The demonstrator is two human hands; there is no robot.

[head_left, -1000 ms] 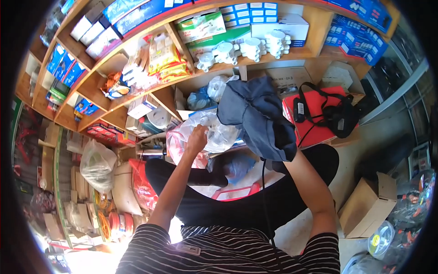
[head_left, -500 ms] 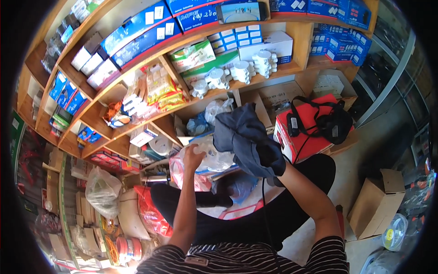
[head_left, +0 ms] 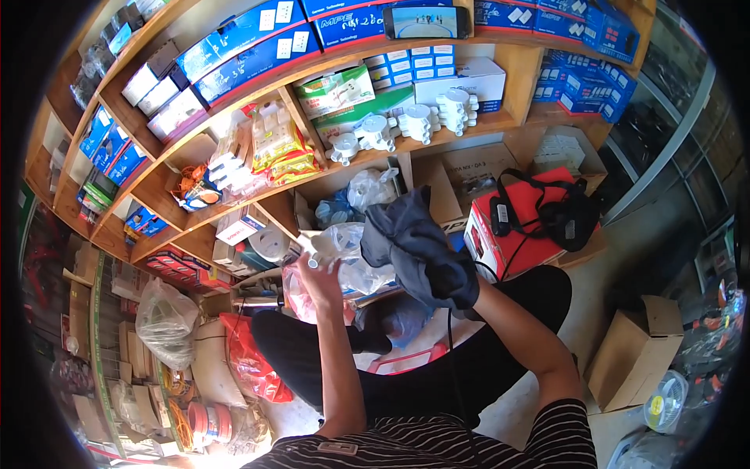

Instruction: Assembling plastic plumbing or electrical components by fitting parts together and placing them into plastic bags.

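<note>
While the left hand (head_left: pixel 322 285) pinches a small white piece (head_left: pixel 313 263) just beside a clear plastic bag (head_left: pixel 367 275), dark cloth (head_left: pixel 410 250) hides the right hand, fingers impossible to tell; behind, a shelf compartment (head_left: pixel 318 188) holds a blue bag (head_left: pixel 333 211) and a whitish bag (head_left: pixel 371 190).

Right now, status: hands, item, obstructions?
Left hand gripping small white piece. Right hand hidden by dark cloth. Cloth partly blocks view of clear plastic bag.
</note>
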